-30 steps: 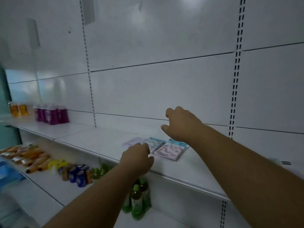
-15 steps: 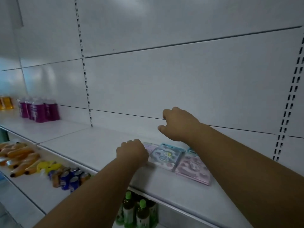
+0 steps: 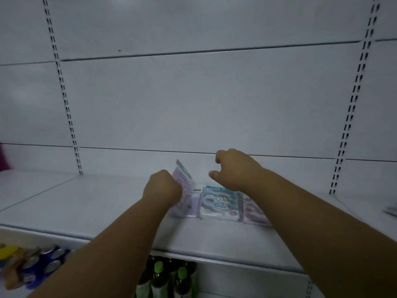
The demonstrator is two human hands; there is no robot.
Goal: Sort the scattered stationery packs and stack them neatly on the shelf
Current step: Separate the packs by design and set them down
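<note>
Three flat stationery packs lie side by side on the white shelf (image 3: 90,203). My left hand (image 3: 162,189) grips the left, purple pack (image 3: 183,181) and holds it tilted up on its edge. A light blue pack (image 3: 219,202) lies flat in the middle. Another purple pack (image 3: 253,211) lies to its right, partly hidden by my right forearm. My right hand (image 3: 233,168) hovers above the blue pack with fingers curled and apart, holding nothing.
Green-capped bottles (image 3: 169,278) stand on the lower shelf under my arms. Cans and yellow packets (image 3: 32,263) lie at the lower left. Another flat item (image 3: 391,208) shows at the shelf's right edge. A white slotted back panel (image 3: 193,100) rises behind.
The camera has moved in closer and to the right. My left hand has lifted the left purple pack from flat to tilted up on edge. My right hand stays above the packs.
</note>
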